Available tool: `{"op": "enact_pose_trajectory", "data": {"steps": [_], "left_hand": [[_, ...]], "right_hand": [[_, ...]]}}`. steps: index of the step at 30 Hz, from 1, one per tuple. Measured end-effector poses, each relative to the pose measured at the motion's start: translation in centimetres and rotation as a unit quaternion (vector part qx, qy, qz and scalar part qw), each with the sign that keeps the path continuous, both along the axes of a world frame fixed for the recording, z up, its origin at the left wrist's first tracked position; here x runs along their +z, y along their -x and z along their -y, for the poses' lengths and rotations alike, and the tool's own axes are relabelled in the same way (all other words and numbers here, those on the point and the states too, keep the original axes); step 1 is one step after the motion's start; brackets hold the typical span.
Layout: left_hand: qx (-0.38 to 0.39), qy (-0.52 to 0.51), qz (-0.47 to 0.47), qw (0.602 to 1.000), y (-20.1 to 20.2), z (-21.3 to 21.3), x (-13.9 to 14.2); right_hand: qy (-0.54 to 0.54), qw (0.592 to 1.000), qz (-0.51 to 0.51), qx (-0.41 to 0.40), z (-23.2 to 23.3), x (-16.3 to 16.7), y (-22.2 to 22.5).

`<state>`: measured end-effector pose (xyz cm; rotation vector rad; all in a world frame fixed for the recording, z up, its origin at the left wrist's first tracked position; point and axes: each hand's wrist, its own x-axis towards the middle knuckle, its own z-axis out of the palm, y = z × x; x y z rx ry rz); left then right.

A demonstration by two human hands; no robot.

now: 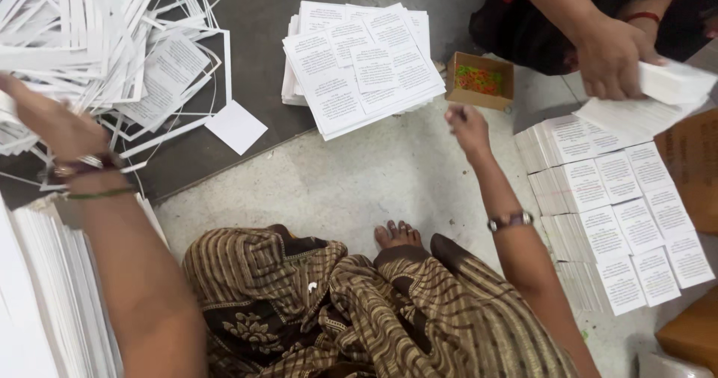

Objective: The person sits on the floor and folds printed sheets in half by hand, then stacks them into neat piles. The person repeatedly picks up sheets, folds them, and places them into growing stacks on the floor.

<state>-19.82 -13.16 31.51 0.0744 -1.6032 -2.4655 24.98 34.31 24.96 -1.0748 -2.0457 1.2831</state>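
Floor: grey concrete floor [389,176] under you, with a darker mat [262,26] at 11 o'clock; your patterned brown skirt [359,303] fills 6 o'clock.
Left hand: your left hand [52,124] is out at 9 o'clock, resting on the heap of white paper offcuts [97,41]; whether the fingers pinch any strip, you cannot tell, since they blur into the paper.
Right hand: your right hand [467,127] is at 1 o'clock, fingers drawn together, just beside the small cardboard box [479,79]; what they pinch, if anything, is too small to tell.
Box: it holds coloured rubber bands [479,79] and sits on the floor at 1 o'clock, between the two sets of leaflets.
Leaflets: one stack of printed sheets [359,64] lies at 12 o'clock; rows of cut leaflet piles [613,221] lie at 3 o'clock.
Uncut sheets: a tall white stack [52,296] stands at 8 o'clock by your left arm.
Other person: at 2 o'clock, another person's hand [609,56] grips a bundle of slips [673,83] above the rows.
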Motion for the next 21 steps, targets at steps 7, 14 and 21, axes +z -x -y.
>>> {"op": "enact_pose_trajectory", "data": {"steps": [7, 14, 21], "left_hand": [[-0.265, 0.279, 0.032, 0.923, -15.3, -18.2, -14.5], [-0.288, 0.243, 0.106, 0.92, -17.7, -27.1, -15.9], [-0.47, 0.167, 0.152, 0.853, -19.6, -16.6, -22.0]], "right_hand": [[0.093, 0.991, 0.024, -0.092, -3.5, 3.0, 8.6], [0.079, 0.988, 0.084, -0.101, -3.8, 2.2, 9.0], [0.224, 0.974, 0.007, -0.032, 1.0, -7.5, -3.2]]}}
